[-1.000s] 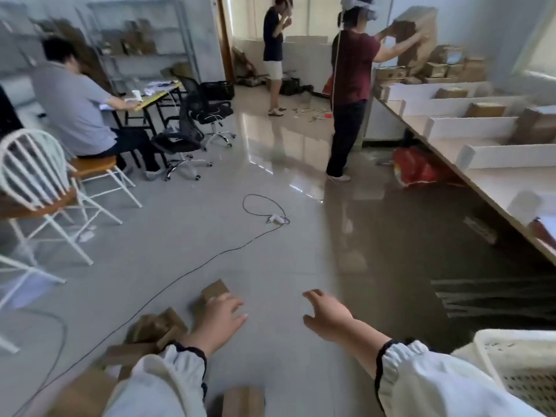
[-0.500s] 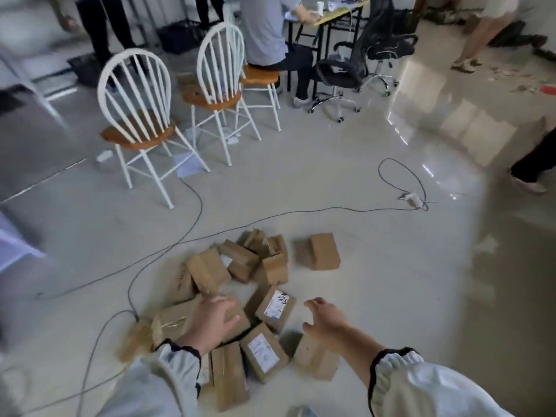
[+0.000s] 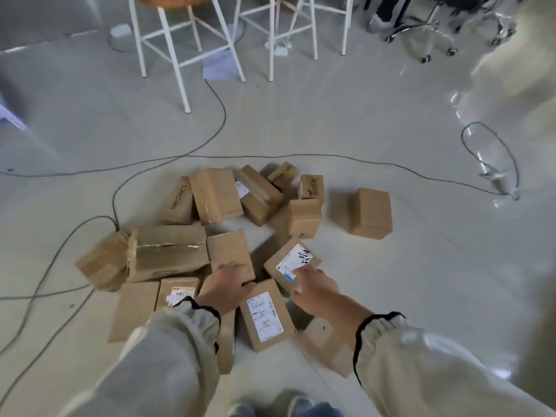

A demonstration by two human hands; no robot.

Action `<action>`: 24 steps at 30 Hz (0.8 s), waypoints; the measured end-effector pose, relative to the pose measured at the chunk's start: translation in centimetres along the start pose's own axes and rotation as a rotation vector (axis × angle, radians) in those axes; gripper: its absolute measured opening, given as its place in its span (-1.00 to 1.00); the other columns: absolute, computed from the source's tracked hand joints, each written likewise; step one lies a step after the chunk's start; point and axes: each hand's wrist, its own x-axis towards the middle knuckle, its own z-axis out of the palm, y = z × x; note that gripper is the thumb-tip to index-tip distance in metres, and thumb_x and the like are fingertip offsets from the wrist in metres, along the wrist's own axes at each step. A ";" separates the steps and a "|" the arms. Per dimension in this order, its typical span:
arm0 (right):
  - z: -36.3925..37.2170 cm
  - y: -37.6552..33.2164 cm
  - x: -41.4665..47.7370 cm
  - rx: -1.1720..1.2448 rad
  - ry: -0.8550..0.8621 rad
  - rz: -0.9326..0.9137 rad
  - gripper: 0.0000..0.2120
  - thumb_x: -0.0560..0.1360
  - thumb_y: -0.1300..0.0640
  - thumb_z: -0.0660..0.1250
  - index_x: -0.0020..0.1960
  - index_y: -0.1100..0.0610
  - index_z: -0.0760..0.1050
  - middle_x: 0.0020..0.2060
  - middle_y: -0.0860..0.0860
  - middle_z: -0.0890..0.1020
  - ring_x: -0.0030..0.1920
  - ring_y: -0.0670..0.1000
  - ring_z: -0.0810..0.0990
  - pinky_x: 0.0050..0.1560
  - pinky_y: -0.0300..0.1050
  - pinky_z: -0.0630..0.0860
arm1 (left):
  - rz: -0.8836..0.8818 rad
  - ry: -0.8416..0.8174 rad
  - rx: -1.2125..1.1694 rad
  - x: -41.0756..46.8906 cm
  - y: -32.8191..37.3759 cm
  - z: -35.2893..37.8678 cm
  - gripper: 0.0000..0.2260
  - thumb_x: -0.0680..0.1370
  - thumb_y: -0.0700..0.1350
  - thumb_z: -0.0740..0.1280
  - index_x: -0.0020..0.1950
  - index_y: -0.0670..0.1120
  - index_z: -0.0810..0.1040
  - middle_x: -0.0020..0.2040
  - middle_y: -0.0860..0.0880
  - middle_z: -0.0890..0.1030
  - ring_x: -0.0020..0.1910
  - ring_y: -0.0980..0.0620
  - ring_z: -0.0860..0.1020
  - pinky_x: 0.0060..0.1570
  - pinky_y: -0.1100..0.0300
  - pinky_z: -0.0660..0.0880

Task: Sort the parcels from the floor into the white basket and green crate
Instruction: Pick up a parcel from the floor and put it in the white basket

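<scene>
- Pile of parcels on the floor [image 3: 421, 281], straight ahead of the person. White basket and green crate not in view.
- Left edge of pile: large taped parcel [image 3: 168, 251], long axis running left to right, a black cable [image 3: 216, 115] trailing past its far-left neighbour. Out of easy reach for either hand.
- Left hand [image 3: 228, 285] on the near end of a plain parcel [image 3: 228, 248]. Fingers bent down over that end, back of hand uppermost. Cannot tell whether actually clamped on it or only resting.
- Plain parcel's long axis pointing away from the person, roughly in line with the left forearm. Judged an end-on grasp, no wrist turn needed.
- Between the two hands: labelled parcel [image 3: 266, 316], label up, long axis also running away from the person, touched by neither palm. Nearer the left thumb than the right.
- Right hand [image 3: 316, 291] spread, fingers straight, tips on the near corner of the scribbled-label parcel [image 3: 290, 260]. Nothing held.
- That parcel turned cornerwise to the right hand, just beyond the fingertips. Likely to need a reach over the corner or a slight twist.
- Right edge: lone parcel [image 3: 371, 213], well apart from pile, nearer the right hand.
</scene>
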 end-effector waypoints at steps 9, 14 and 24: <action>15.3 3.1 11.9 -0.020 -0.029 -0.042 -0.54 0.51 0.05 0.23 0.38 0.05 0.24 0.27 0.03 0.44 0.21 0.10 0.44 0.14 0.07 0.48 | -0.069 -0.070 -0.034 8.1 -8.0 16.1 -0.56 0.53 0.07 0.21 0.39 -0.01 0.38 0.29 -0.05 0.49 0.24 -0.11 0.45 0.21 -0.04 0.43; 19.6 4.5 16.0 -0.090 -0.046 -0.045 -0.58 0.52 0.02 0.24 0.34 0.06 0.30 0.22 0.05 0.49 0.15 0.10 0.49 0.08 0.05 0.52 | -0.013 -0.049 0.022 11.1 -10.6 20.6 -0.67 0.52 0.12 0.22 0.23 0.03 0.46 0.15 -0.02 0.55 0.13 -0.11 0.50 0.11 -0.05 0.47; 21.4 5.7 19.1 -0.009 -0.124 -0.066 -0.43 0.53 0.09 0.26 0.48 0.13 0.16 0.33 0.10 0.41 0.26 0.15 0.47 0.15 0.00 0.48 | 0.021 -0.014 0.379 13.4 -11.1 23.3 -0.43 0.48 0.23 0.31 0.39 0.00 0.31 0.24 -0.04 0.51 0.15 -0.08 0.51 0.11 0.02 0.47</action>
